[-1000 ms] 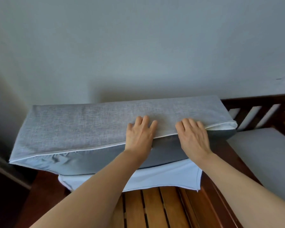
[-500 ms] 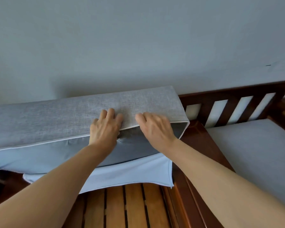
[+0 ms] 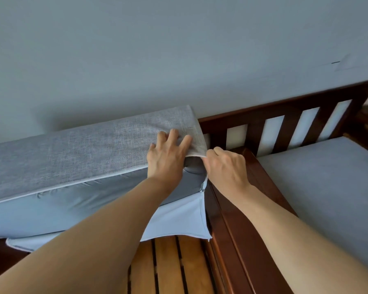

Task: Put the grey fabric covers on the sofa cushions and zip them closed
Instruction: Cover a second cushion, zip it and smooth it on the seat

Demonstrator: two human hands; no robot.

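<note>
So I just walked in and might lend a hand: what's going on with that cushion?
A person is fitting a grey cover over a cushion propped on the wooden sofa frame. The left hand presses flat on the cover near its right end, while the right hand pinches the cover's corner edge. The cover is not closed there: the inner cushion shows along the front and a loose flap hangs over the slats.

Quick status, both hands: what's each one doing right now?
Left hand: open, fingers spread, pressing flat on the grey cover.
Right hand: closed, pinching the cover's corner edge.
</note>
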